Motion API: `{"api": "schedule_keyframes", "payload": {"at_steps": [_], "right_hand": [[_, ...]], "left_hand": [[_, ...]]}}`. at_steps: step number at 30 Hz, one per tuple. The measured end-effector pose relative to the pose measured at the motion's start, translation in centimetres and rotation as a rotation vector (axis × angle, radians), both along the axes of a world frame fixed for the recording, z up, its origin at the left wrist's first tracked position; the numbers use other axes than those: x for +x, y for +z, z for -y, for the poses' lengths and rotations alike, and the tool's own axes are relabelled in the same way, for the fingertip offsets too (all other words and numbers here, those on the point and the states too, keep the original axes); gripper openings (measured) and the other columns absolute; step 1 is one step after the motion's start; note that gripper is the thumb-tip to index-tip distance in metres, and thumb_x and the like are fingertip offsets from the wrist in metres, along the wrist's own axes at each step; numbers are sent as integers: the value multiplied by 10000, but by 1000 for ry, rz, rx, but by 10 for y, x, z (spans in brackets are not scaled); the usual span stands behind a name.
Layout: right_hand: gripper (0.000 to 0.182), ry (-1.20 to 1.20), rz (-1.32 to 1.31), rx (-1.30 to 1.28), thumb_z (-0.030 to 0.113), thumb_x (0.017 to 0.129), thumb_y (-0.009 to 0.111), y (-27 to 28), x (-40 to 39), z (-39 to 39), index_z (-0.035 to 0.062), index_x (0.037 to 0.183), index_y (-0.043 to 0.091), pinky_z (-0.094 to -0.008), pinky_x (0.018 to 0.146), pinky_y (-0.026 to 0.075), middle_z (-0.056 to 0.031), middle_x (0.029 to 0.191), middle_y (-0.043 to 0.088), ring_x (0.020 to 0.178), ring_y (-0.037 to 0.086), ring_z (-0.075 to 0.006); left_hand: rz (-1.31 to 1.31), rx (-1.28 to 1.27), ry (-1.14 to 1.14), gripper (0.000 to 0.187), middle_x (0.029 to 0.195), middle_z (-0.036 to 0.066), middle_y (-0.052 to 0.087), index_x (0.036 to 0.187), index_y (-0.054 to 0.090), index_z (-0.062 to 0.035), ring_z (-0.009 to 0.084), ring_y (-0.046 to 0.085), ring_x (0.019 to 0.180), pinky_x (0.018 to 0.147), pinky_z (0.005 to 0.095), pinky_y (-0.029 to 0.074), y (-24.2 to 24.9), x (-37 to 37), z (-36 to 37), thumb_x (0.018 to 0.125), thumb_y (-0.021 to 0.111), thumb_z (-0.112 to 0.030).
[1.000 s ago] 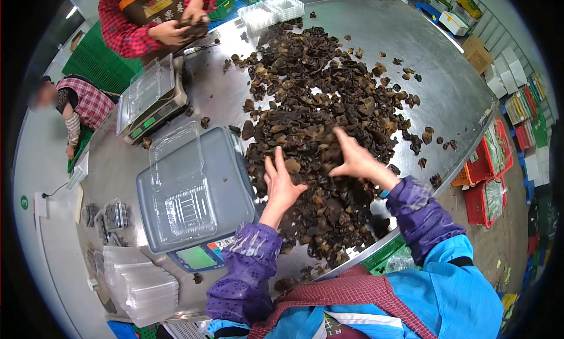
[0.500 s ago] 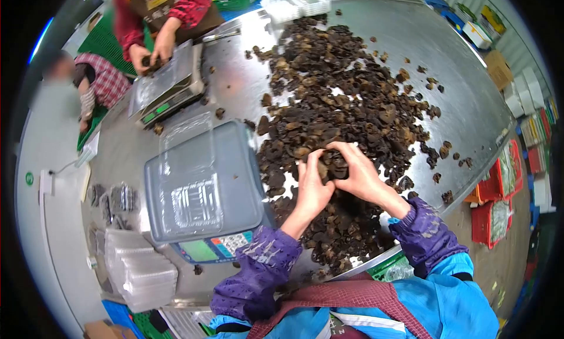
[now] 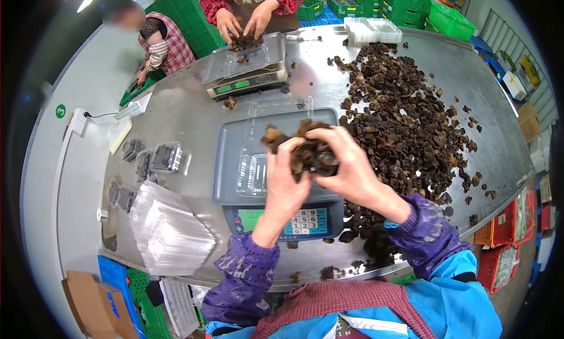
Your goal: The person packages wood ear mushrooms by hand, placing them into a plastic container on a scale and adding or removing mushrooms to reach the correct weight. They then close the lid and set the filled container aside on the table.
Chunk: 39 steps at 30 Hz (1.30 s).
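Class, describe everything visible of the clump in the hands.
The clump is crumpled, ear-like pieces, dark brown to near black with tan patches, some glossy, fungus-like. The left hand and right hand hold it between them, appearing over the grey scale. Its upper left is blurred; the hands hide part.

We see a loose clump of dark brown wood ear mushrooms [image 3: 314,158] gathered between both bare hands, the left hand [image 3: 285,186] supporting its near-left side and the right hand [image 3: 359,177] curled over its right. The pieces are ruffled, some glossy, with paler tan edges; those at the left are blurred. The clump is above a clear plastic clamshell container [image 3: 252,177], which we see lying opened out, ribbed base nearer us, on the grey platform of a digital scale [image 3: 221,174]. To the right, we see a broad mushroom heap [image 3: 405,124] spread over the metal table.
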State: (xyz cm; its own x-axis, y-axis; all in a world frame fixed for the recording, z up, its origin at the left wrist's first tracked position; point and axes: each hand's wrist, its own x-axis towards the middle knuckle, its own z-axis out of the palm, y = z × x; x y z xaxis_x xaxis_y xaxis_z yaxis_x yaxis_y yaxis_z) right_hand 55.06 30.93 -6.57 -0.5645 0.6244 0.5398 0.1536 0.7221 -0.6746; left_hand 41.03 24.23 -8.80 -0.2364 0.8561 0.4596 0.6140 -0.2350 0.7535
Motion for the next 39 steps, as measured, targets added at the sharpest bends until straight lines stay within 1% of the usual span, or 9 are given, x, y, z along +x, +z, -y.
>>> {"api": "schedule_keyframes", "payload": {"at_steps": [7, 10, 14, 20, 24, 31, 33, 35, 39], "right_hand": [[625, 156, 375, -2, 51, 685, 721, -30, -52, -1, 169, 1246, 471, -427, 875, 486, -152, 1263, 450, 1106, 513, -379], [446, 196, 253, -74, 42, 723, 675, -31, -53, -7, 107, 1149, 560, -419, 889, 473, -165, 1207, 520, 1058, 544, -367], [359, 58, 57, -545, 24, 768, 672, -30, -31, -18, 65, 1112, 579, -251, 676, 540, -54, 1043, 600, 866, 612, -104], [242, -137, -250, -939, 35, 877, 587, -27, 23, -26, 76, 1114, 567, -249, 622, 566, -42, 992, 605, 877, 601, -111], [251, -119, -262, -830, 59, 871, 616, -22, 32, -25, 54, 1116, 561, -176, 486, 429, -14, 860, 621, 623, 598, -65], [294, -28, -252, -620, -43, 819, 611, -18, 12, -19, 34, 1100, 566, -219, 633, 487, -16, 929, 585, 755, 587, -69], [333, -178, 17, -76, -90, 767, 610, -13, 15, -23, 30, 1076, 577, -230, 697, 496, -46, 933, 578, 814, 601, -109], [425, -292, 230, 110, -57, 705, 663, -20, 38, -43, 79, 1099, 582, -315, 768, 512, -119, 1045, 569, 880, 618, -261], [498, -510, 655, 175, 67, 705, 707, -37, 74, -47, 157, 1176, 570, -395, 865, 481, -148, 1230, 496, 1062, 546, -311]], "left_hand": [[-408, -276, -78, 566, 1286, 237, 376, 1209, 470, -52, 430, 347, 1220, 1012, 457, 349, -32, -84, 26, 683, 680, -67], [-254, -342, -162, 500, 1270, 174, 446, 1171, 516, -62, 334, 444, 1185, 972, 424, 392, -4, -100, 35, 701, 687, -84], [-79, -297, -82, 397, 1215, 93, 522, 1144, 560, -67, 230, 493, 1162, 916, 366, 427, 10, -118, 46, 760, 659, -70], [141, -386, 109, 481, 1202, 114, 527, 1223, 497, -73, 250, 530, 1082, 872, 374, 470, -23, -133, 59, 769, 654, -83], [207, -401, 141, 598, 1231, 144, 510, 1314, 407, -86, 247, 530, 1052, 855, 358, 481, -34, -135, 61, 773, 662, -88], [230, -534, 107, 628, 1240, 145, 481, 1356, 361, -100, 190, 513, 1023, 836, 322, 482, -24, -111, 58, 797, 647, -80], [259, -542, 93, 634, 1221, 137, 487, 1358, 365, -109, 180, 514, 1005, 826, 318, 476, -23, -111, 61, 793, 652, -92], [274, -498, 98, 648, 1220, 155, 495, 1347, 369, -100, 196, 521, 998, 807, 326, 490, -22, -115, 64, 772, 664, -80], [340, -467, 117, 633, 1230, 149, 491, 1340, 379, -98, 186, 510, 1003, 817, 323, 479, -24, -133, 63, 774, 661, -75]]}}
